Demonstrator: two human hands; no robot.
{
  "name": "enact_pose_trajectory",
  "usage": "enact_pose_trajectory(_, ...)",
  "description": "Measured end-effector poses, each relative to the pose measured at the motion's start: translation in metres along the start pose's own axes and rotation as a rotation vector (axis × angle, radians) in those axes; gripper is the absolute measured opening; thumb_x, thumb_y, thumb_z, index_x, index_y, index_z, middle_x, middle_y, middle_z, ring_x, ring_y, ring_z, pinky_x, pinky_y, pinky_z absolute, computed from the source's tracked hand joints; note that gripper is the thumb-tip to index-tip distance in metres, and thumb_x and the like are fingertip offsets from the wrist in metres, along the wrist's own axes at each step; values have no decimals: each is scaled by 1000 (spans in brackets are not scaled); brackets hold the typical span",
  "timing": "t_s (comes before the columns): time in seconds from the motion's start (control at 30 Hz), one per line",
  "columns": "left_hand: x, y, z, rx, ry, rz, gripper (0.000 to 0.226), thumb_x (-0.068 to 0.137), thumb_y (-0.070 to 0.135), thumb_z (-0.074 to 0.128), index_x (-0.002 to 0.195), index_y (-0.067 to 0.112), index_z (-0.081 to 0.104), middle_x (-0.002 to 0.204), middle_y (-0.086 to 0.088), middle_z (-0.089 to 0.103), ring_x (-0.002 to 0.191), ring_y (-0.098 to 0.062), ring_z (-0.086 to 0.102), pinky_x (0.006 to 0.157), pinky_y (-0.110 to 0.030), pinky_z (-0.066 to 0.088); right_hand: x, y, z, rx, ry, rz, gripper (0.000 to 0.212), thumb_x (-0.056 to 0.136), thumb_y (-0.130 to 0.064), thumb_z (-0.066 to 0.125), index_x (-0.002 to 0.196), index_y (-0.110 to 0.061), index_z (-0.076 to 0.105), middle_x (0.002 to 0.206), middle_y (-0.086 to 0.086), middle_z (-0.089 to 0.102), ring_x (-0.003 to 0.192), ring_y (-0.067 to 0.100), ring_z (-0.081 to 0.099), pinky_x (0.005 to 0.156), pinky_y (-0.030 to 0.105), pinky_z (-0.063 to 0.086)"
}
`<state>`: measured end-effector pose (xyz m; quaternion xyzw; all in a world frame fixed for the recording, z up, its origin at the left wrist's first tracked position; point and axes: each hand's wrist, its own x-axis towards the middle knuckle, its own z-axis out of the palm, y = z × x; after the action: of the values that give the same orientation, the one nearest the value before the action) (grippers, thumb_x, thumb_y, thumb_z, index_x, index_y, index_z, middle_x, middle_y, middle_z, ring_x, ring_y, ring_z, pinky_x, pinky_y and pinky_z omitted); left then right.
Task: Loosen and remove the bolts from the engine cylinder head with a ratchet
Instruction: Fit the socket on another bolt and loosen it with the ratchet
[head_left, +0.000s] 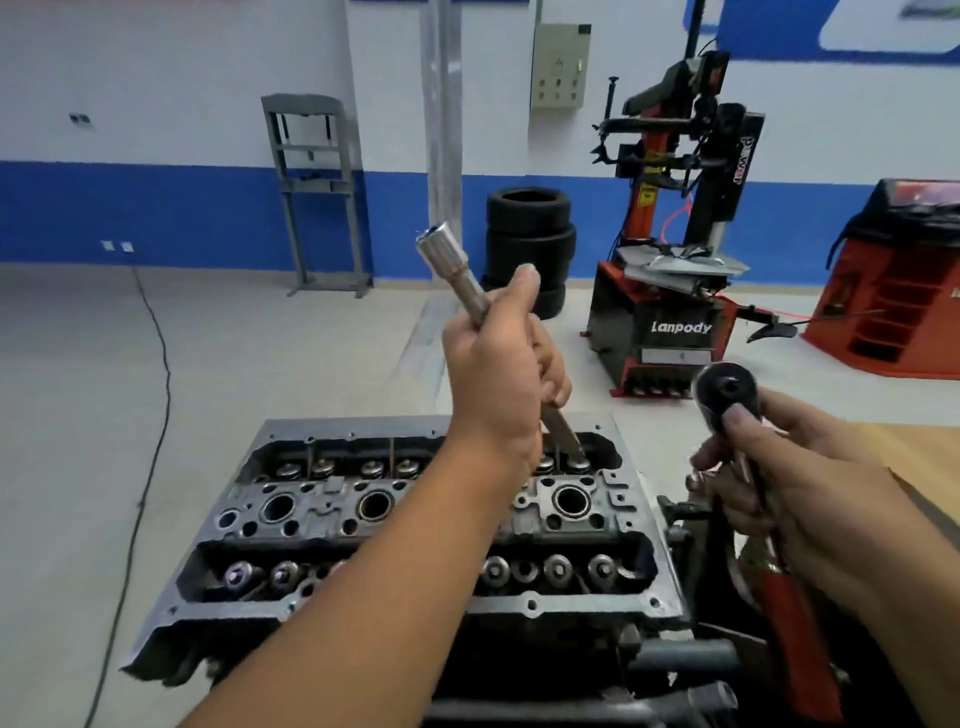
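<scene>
Two tools — seemingly socket extension (470, 291), ratchet (727, 395)

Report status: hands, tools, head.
Left hand grips socket extension, raised. Right hand grips ratchet, detached. Cylinder head unobstructed.

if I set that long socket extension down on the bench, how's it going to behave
The socket extension in the left hand looks like solid polished metal, so probably stiff and heavy for its size. Its round shaft would likely roll, and the smooth finish may be slippery.
</scene>
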<state>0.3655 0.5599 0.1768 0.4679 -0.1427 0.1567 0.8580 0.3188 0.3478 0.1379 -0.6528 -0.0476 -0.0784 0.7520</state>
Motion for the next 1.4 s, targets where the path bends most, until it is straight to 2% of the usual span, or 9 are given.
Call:
enact_pose_trajectory(0.13,22,-34,7,64,25,-36,56,104,27,56,53,19,37,42,2,29,34,-17,27,41,-25,28,10,0,-13,-30,31,0,26,85,-38,69,86,-12,68,74,17,63,44,17,37,42,21,30)
enact_pose_trajectory(0.37,41,-54,5,163,-18,-89,57,103,35,57,51,25,37,45,3,28,34,-16,26,42,-23,26,16,5,-16,-130,45,-7,33,77,-40,77,107,-26,78,82,20,74,47,17,43,42,22,34)
enact_pose_trajectory(0.43,45,-56,7,184,-45,-112,58,104,37,57,50,27,36,45,3,28,35,-15,25,42,-22,25,16,5,-15,-129,50,42,31,80,-36,78,110,-30,77,88,20,76,49,15,47,41,22,36)
enact_pose_trajectory(0.53,50,-58,6,173,-83,-135,58,104,40,57,50,27,37,45,4,28,36,-14,24,42,-21,24,18,3,-12,-104,58,62,21,92,-15,75,107,-30,76,89,22,76,49,14,48,41,23,37)
enact_pose_trajectory(0.6,52,-59,2,145,-69,-144,56,103,41,58,53,26,37,47,3,26,36,-14,23,42,-21,23,19,-1,-10,-118,58,27,30,94,-5,71,101,-34,77,86,22,75,48,14,49,42,24,37)
enact_pose_trajectory(0.87,51,-64,4,55,-177,-194,55,106,43,54,59,22,32,47,2,24,34,-13,23,43,-19,23,19,-29,2,-282,11,-135,43,90,-2,75,103,-42,73,83,25,69,51,16,51,47,26,42)
enact_pose_trajectory(0.97,50,-65,4,18,-171,-199,56,106,45,54,60,22,31,48,2,23,34,-12,23,43,-19,23,20,-42,6,-333,17,-192,49,89,0,77,99,-48,74,66,12,65,49,17,51,46,26,42)
enact_pose_trajectory(1.13,53,-60,-5,3,-141,-126,56,103,46,56,56,22,37,47,3,26,34,-13,25,41,-19,25,22,-61,7,-368,42,-263,39,87,3,77,106,-31,74,60,1,59,47,18,53,43,27,40)
enact_pose_trajectory(1.4,56,-62,-10,36,-127,-146,58,98,57,58,54,25,37,48,3,26,35,-12,25,41,-19,24,18,-68,13,-393,33,-284,40,85,5,78,107,-29,75,59,3,58,47,19,53,43,28,41)
